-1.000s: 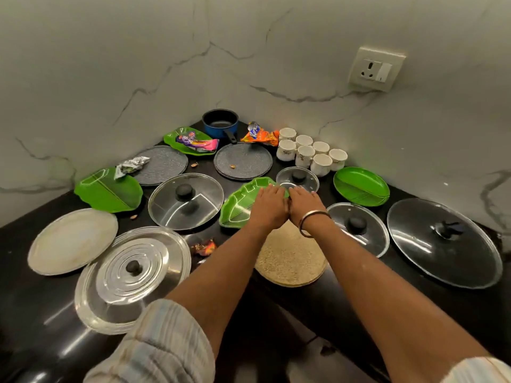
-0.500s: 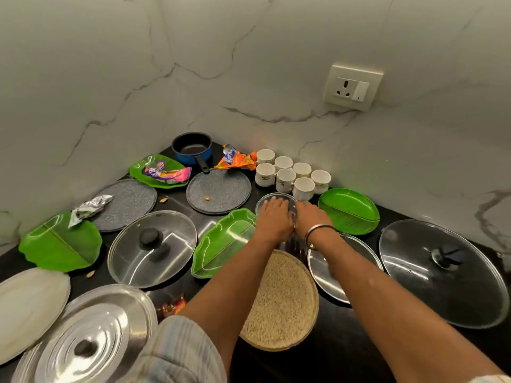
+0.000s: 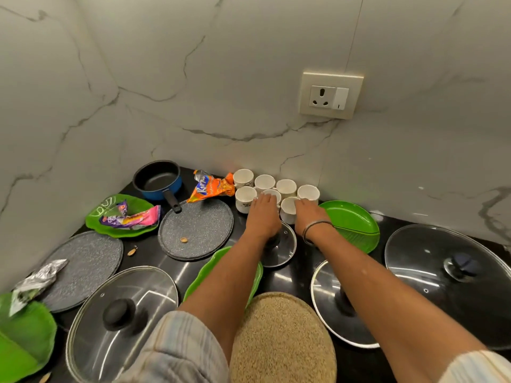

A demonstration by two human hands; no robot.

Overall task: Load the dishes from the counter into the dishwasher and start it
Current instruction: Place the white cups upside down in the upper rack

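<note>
Landmark: white cup cluster (image 3: 276, 190) against the back wall; all places given relative to it.
Far left of cups: green leaf plates (image 3: 121, 217), grey speckled discs (image 3: 196, 229), big glass lid (image 3: 121, 322), blue saucepan (image 3: 158, 179) with handle pointing toward the viewer.
Just left of cups: orange snack wrapper (image 3: 211, 186), trash, not a dish.
Left hand (image 3: 262, 214): palm down, fingers fairly straight, tips on the near-middle cup's rim. No closed grip visible; thumb side hidden, so can't confirm a pinch.
Below cups: small glass lid (image 3: 279, 244), partly under the left wrist.
Right hand (image 3: 309, 217): palm down, fingertips touching the near-right cup (image 3: 289, 210). Fingers look relaxed; grip can't be told.
Right of cups: green oval plate (image 3: 351, 225), two larger glass lids (image 3: 453, 283).
Key relation: cups lie straight ahead of both hands, upright, mouths up. Each hand is nearest its own front-row cup; back row sits beyond the fingertips.
Judgement: cup pickup step, early in loading; dishwasher not in view.
</note>
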